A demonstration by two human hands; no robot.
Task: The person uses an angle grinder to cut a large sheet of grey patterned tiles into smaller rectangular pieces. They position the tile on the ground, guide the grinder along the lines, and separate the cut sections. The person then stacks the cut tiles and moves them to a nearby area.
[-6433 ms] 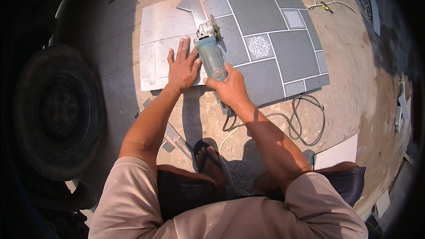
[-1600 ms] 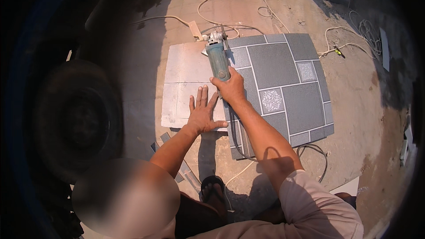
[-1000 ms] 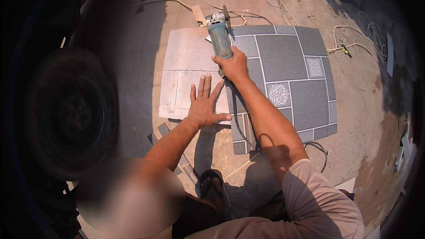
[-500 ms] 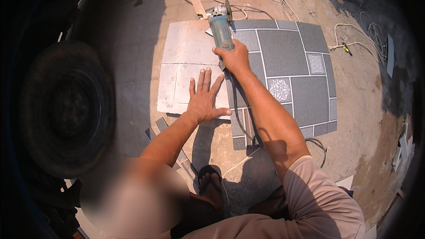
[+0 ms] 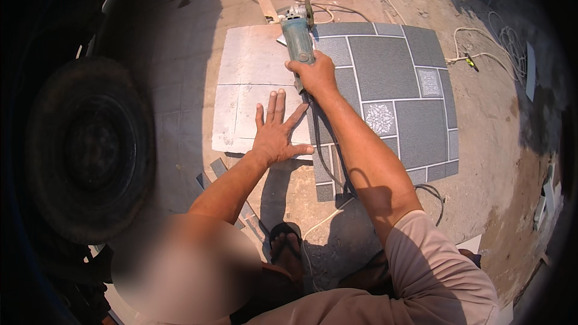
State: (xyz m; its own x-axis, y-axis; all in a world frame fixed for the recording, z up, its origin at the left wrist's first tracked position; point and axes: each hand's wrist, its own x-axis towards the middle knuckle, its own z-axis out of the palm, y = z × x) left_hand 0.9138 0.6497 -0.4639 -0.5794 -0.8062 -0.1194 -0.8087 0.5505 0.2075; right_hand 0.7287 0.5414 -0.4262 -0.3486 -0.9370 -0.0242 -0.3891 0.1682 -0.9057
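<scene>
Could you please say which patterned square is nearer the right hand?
The white floral square; the other patterned square, to its right, is farther from the right hand.

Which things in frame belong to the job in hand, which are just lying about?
In the job:
- angle grinder, in the right hand
- pale slab, under the spread left hand
- grey patterned tile

Apparently just lying about:
- narrow grey strips near the foot
- white strip, far right

A dark wheel [image 5: 90, 150] stands at left, a coiled pale cable [image 5: 509, 54] near a white strip [image 5: 530, 73].
</scene>
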